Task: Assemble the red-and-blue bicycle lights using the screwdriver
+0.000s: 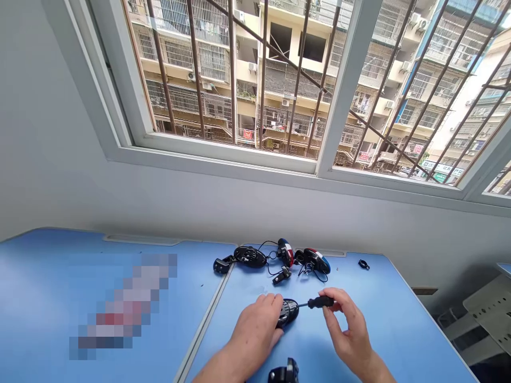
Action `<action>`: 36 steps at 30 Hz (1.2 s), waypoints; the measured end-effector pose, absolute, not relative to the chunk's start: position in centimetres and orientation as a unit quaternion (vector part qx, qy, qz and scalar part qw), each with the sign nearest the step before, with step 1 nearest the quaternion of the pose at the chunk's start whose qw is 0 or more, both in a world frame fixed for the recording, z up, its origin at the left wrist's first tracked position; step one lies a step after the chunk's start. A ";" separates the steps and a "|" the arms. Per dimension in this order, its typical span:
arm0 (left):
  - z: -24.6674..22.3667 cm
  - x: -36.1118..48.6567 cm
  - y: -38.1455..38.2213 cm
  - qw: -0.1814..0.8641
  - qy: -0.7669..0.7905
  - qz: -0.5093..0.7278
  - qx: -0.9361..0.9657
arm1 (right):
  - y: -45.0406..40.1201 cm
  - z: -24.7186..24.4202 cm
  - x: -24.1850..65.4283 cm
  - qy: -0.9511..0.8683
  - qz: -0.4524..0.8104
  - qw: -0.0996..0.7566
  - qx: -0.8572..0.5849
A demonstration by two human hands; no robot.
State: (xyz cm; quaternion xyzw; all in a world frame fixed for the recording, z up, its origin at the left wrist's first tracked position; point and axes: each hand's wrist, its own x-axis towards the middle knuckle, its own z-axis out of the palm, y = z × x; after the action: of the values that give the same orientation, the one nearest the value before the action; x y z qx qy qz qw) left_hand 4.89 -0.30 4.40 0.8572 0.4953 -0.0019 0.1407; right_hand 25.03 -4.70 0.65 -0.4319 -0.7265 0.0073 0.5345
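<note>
Oval black plastic housing (288, 313) with slotted ribs, shown in the head view on a blue tabletop (383, 340), directly under the left hand (255, 331). That hand lies palm down, its fingers together and curved over the housing, holding it against the surface. The right hand (348, 325), just beside the housing, is partly closed: thumb and forefinger pinch the black handle of a small screwdriver (321, 302), while the other fingers curl loosely. The thin metal shaft points at the housing (whether its tip touches is too small to tell). Beyond the housing lies a row of parts: a flat black oval shell (249, 257), a black shell with red and white markings (286, 252), a blue, red and black shell (316, 261), and thin black wires (272, 269) looped among them. A small black clip (363, 264) sits farther right. Nearer the viewer than the housing, a chunky black plastic part (284, 372) is cut off by the frame edge. Far beyond the housing, a barred window (235, 85) looks onto apartment blocks.
</note>
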 end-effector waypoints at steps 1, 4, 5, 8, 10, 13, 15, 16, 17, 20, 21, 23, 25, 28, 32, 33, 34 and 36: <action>4.5 4.9 -0.3 0.141 0.496 -0.003 0.857 | -4.7 0.7 25.0 -0.726 0.007 0.535 -0.433; 4.5 5.0 -0.4 0.139 0.499 -0.005 0.856 | -4.6 0.7 24.9 -0.720 0.003 0.541 -0.435; 4.5 5.0 -0.4 0.138 0.499 -0.005 0.855 | -4.5 0.7 24.9 -0.718 0.001 0.544 -0.434; 4.3 4.9 -0.3 0.139 0.500 -0.005 0.855 | -4.2 0.7 25.2 -0.711 -0.010 0.552 -0.435; 4.2 4.9 -0.3 0.141 0.499 -0.004 0.855 | -4.2 0.6 25.3 -0.708 -0.017 0.553 -0.440; 4.2 4.8 -0.2 0.144 0.495 -0.001 0.857 | -4.2 0.5 25.4 -0.707 -0.018 0.551 -0.443; 4.2 4.8 -0.2 0.147 0.497 0.002 0.856 | -4.4 0.5 25.4 -0.710 -0.015 0.548 -0.442; 4.1 4.8 -0.2 0.147 0.499 0.004 0.854 | -4.5 0.6 25.4 -0.712 -0.013 0.546 -0.441; 4.1 4.8 -0.3 0.148 0.501 0.006 0.853 | -4.6 0.6 25.3 -0.715 -0.011 0.544 -0.439; 4.2 4.9 -0.4 0.146 0.503 0.007 0.852 | -4.8 1.0 25.3 -0.729 -0.002 0.534 -0.428; 4.3 4.9 -0.4 0.145 0.501 0.006 0.853 | -4.9 1.1 25.3 -0.734 0.002 0.530 -0.425; 4.5 5.0 -0.5 0.144 0.500 0.002 0.854 | -4.9 1.2 25.3 -0.741 0.009 0.522 -0.422; 4.6 5.0 -0.5 0.144 0.501 -0.002 0.853 | -4.7 1.0 25.3 -0.742 0.011 0.518 -0.426; 4.7 5.1 -0.5 0.142 0.501 -0.005 0.854 | -4.1 0.2 25.2 -0.739 0.007 0.517 -0.432; 4.8 5.0 -0.5 0.143 0.503 -0.005 0.852 | -3.3 -1.1 25.1 -0.726 -0.009 0.525 -0.444; 4.8 5.0 -0.5 0.145 0.504 -0.005 0.851 | -3.1 -1.4 25.2 -0.721 -0.016 0.526 -0.451; 4.8 5.0 -0.5 0.146 0.505 -0.004 0.851 | -3.0 -1.6 25.4 -0.713 -0.018 0.525 -0.464; 4.8 5.0 -0.5 0.148 0.505 -0.004 0.850 | -2.7 -1.8 26.0 -0.693 -0.009 0.515 -0.505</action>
State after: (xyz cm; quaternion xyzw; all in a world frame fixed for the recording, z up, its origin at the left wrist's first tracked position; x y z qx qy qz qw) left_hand 4.96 -0.51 4.83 0.8504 0.5049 -0.0036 0.1480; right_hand 26.02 -2.69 -1.84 -0.5052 -0.6926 -0.0091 0.5148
